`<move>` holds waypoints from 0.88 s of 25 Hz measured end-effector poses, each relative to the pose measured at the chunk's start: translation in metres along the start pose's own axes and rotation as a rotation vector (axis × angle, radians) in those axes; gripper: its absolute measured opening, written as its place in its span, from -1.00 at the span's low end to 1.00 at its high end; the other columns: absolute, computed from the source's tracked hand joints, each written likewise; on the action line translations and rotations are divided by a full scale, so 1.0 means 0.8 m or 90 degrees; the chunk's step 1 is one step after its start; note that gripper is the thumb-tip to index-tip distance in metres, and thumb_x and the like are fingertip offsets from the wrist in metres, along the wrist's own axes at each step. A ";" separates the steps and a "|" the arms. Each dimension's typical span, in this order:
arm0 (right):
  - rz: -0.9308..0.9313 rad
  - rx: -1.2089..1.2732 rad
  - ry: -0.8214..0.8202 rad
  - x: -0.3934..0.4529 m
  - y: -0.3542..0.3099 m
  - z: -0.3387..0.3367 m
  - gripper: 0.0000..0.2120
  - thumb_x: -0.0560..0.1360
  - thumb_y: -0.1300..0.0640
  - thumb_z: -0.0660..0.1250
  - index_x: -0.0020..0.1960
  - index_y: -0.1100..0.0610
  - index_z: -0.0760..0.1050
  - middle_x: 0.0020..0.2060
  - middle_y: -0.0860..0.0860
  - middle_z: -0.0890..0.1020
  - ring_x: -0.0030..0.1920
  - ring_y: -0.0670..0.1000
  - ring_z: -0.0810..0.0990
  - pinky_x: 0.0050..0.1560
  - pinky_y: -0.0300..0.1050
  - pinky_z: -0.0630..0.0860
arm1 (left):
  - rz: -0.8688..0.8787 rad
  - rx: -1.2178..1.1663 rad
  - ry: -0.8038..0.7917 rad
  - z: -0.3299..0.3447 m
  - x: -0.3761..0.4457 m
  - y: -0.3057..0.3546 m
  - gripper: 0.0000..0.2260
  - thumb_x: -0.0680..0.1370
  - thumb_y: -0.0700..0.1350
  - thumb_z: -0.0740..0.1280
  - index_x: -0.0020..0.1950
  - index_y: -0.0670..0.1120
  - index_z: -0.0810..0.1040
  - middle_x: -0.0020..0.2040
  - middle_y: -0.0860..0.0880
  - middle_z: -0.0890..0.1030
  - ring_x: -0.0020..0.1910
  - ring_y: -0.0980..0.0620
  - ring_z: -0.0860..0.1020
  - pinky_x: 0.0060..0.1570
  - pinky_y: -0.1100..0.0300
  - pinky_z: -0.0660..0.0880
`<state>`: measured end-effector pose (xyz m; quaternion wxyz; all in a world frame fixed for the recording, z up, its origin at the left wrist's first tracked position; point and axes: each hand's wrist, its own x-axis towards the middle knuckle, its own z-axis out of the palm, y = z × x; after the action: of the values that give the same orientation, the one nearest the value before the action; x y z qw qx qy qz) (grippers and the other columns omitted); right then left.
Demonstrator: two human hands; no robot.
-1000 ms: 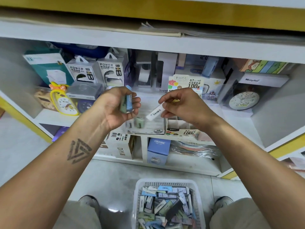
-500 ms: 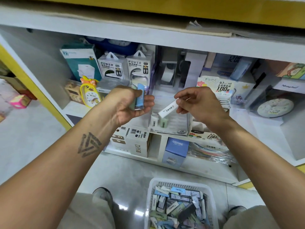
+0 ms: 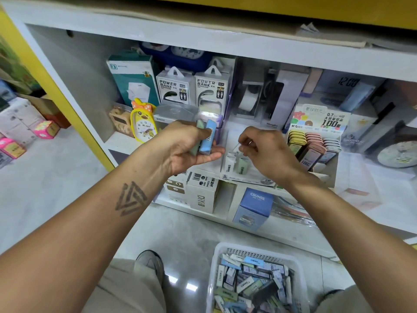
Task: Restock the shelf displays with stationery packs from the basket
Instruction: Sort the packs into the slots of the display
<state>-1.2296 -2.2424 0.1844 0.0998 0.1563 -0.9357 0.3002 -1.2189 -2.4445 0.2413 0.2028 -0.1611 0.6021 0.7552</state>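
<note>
Placing step: right hand (image 3: 268, 152) pinches a white pack (image 3: 234, 147) over the display tray (image 3: 246, 176) at 12 o'clock from the basket (image 3: 216, 263). Left hand (image 3: 191, 147) grasps blue pack (image 3: 207, 140) and green pack (image 3: 195, 141). Next move likely needs slotting white upright beside the standing packs.

Bare forearms, no sleeves or watch — the left forearm (image 3: 94, 213) has a dark tattoo (image 3: 130, 198) of interlocking triangle outlines. Khaki-grey trousers (image 3: 126, 288) and a worn grey shoe (image 3: 150, 264) show below — that's about it.
</note>
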 end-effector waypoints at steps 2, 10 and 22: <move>-0.016 -0.018 -0.008 0.002 -0.001 -0.002 -0.93 0.54 0.23 0.40 0.02 0.12 0.59 -0.16 0.04 0.68 -0.13 0.08 0.65 -0.05 0.07 0.62 | -0.006 0.004 -0.002 -0.004 -0.001 0.000 -0.86 0.65 -0.29 0.22 0.19 -0.24 0.48 -0.10 -0.21 0.60 -0.16 -0.20 0.68 -0.18 -0.04 0.66; -0.114 -0.092 -0.073 0.005 -0.010 -0.004 -0.89 0.56 0.25 0.36 0.03 0.20 0.65 -0.11 0.07 0.70 -0.09 0.10 0.63 -0.02 0.04 0.56 | -0.012 0.007 -0.010 -0.008 -0.004 -0.001 -0.93 0.65 -0.30 0.22 0.07 -0.20 0.48 -0.10 -0.20 0.59 -0.18 -0.19 0.68 -0.19 -0.04 0.66; 0.167 0.468 -0.074 0.003 -0.031 -0.030 -0.85 0.55 0.10 0.43 0.05 0.16 0.65 -0.28 0.14 0.69 -0.40 0.02 0.53 -0.40 -0.19 0.45 | -0.008 0.089 -0.116 0.015 -0.006 -0.009 -0.78 0.58 -0.44 0.22 0.18 -0.32 0.54 -0.03 -0.30 0.69 0.02 -0.25 0.68 -0.01 -0.01 0.64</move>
<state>-1.2208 -2.2475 0.2175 -0.0554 0.0778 -0.7820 0.6160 -1.2113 -2.4316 0.2401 0.2723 -0.0809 0.6313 0.7216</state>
